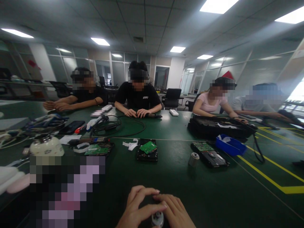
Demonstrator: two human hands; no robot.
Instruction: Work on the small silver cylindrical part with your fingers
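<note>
At the bottom middle, a small silver metal motor (157, 218) with a dark toothed-looking top sits between my two hands. My left hand (137, 207) curves around its left side, thumb across just above it and index finger arched forward. On its right side, the fingers of my right hand (174, 209) lie close together, their tips near the left fingertips. The motor's lower part is cut off by the frame. A similar metal motor (194, 159) stands on the green table ahead to the right.
Opened hard drives with green circuit boards (148, 147) lie ahead, another drive (211, 154) beside a blue bin (230, 145). A black case (219, 128) is behind. Left are a round cream-coloured container (47, 147), cables (106, 125) and tools. Several people sit across the table (171, 180).
</note>
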